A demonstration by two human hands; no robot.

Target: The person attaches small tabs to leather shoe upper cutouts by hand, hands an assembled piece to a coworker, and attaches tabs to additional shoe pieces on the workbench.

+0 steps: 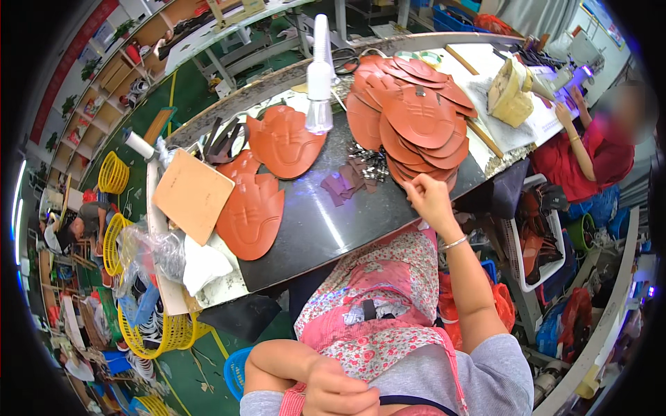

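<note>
My right hand reaches out over the dark worktop to a fanned stack of brown leather pieces. Its fingertips pinch the near edge of one of the lowest pieces. My left hand stays curled shut against my chest, beside the pink strap of my floral apron, with nothing visible in it. More brown leather pieces lie spread on the left of the worktop, far from both hands.
Small dark purple scraps and a pile of metal clips lie just left of my right hand. A white bottle-shaped lamp stands behind them. A tan board, yellow baskets, a white crate and a co-worker in red surround the table.
</note>
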